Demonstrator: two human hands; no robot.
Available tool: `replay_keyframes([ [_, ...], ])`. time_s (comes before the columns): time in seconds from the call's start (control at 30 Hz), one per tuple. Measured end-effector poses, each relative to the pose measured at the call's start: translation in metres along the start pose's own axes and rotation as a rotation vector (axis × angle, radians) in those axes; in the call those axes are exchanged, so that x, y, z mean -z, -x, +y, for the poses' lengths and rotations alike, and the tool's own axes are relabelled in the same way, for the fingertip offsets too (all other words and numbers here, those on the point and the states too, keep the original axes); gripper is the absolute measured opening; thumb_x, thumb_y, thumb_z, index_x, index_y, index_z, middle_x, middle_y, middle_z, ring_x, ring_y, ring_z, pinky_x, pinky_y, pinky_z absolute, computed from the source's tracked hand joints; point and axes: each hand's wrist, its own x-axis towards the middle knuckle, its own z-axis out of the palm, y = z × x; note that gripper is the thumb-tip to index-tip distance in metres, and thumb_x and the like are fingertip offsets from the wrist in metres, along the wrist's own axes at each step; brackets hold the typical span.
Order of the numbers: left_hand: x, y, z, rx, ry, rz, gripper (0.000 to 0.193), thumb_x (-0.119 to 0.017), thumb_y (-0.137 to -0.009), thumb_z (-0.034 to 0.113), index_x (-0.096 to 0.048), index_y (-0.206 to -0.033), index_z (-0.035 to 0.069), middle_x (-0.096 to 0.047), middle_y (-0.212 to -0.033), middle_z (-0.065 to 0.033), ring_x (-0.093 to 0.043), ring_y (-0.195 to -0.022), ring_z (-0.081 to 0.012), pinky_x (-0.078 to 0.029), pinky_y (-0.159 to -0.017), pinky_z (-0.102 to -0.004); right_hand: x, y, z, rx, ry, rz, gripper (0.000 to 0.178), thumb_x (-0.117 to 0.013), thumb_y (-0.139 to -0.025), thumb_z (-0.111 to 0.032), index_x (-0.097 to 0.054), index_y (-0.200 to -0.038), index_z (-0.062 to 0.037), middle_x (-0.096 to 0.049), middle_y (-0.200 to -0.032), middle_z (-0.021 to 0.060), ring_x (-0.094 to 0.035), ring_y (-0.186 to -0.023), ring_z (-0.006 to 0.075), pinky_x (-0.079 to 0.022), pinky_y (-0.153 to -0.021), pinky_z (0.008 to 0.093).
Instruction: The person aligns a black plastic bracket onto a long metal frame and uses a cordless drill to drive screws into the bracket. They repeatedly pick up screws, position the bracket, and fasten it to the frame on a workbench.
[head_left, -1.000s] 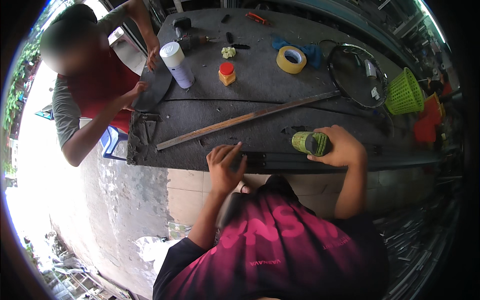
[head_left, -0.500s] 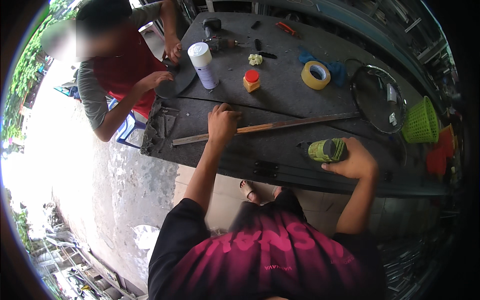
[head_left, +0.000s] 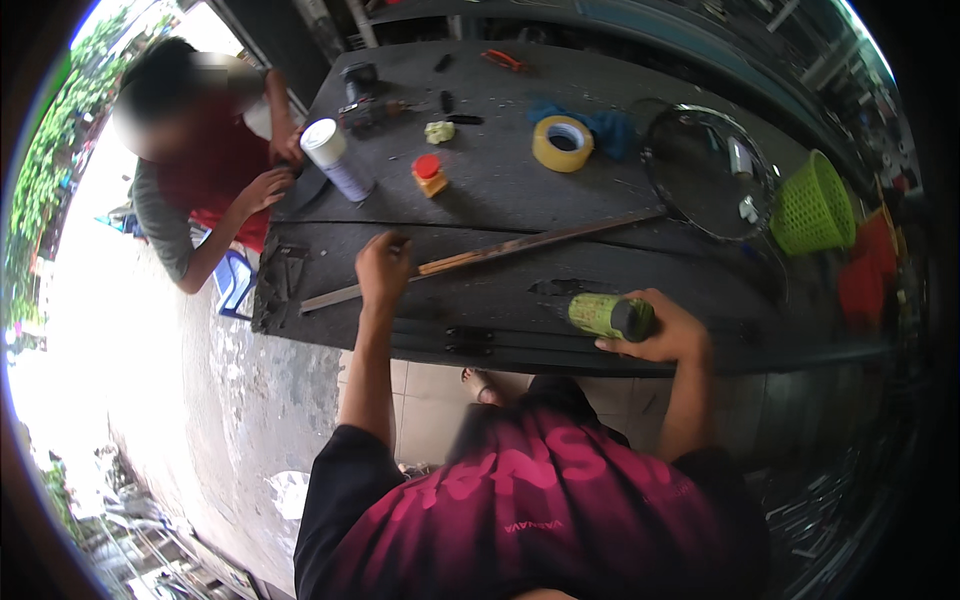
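Observation:
My left hand (head_left: 384, 272) is closed with its fingers pinched together over the long narrow strip (head_left: 500, 246), which shows brown wood and dark stretches. Whether anything small sits in those fingers I cannot make out. The strip lies slantwise across the dark worktable (head_left: 480, 200). Near the table's front edge, my right hand (head_left: 670, 330) grips a green cylindrical container (head_left: 594, 313) with a dark round cap. The container is tilted, its cap toward my palm, and stands over the table beside a dark torn patch (head_left: 560, 287).
At left, a co-worker's hand (head_left: 264, 190) rests by a dark piece. On the table are a white-capped spray can (head_left: 338, 162), red-lidded jar (head_left: 430, 178), drill (head_left: 365, 108), tape roll (head_left: 562, 144), blue cloth (head_left: 615, 135), round rim (head_left: 650, 170) and green basket (head_left: 815, 205).
My view has shifted, so the table's things appear farther left. In my right hand the green container has turned, its capped end swinging toward my palm. My left hand stays over the strip.

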Motion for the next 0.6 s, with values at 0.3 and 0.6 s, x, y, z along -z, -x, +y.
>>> replay_keyframes([
  [0.3, -0.011, 0.104, 0.110, 0.090, 0.121, -0.032, 0.011, -0.086, -0.096, 0.007, -0.086, -0.104, 0.000, -0.087, -0.094, -0.0125, -0.085, -0.087, -0.0197, -0.063, -0.085, -0.0339, -0.018, -0.018, 0.074, 0.044, -0.526, -0.134, 0.038, -0.094, -0.097, -0.032, -0.082, -0.118, -0.0032, -0.081, -0.092, 0.0083, -0.073, -0.069, 0.0165, -0.062, -0.071, 0.0384],
  [0.6, -0.074, 0.133, 0.171, -0.001, 0.252, -0.226, 0.012, -0.089, -0.093, 0.006, -0.088, -0.104, 0.001, -0.086, -0.092, -0.0102, -0.082, -0.085, -0.0164, -0.062, -0.083, -0.0327, -0.031, 0.000, 0.106, 0.461, -0.120, 0.161, 0.038, -0.089, -0.075, -0.021, -0.079, -0.108, -0.0034, -0.082, -0.101, 0.0225, -0.078, -0.101, 0.0477, -0.062, -0.086, 0.0536],
])
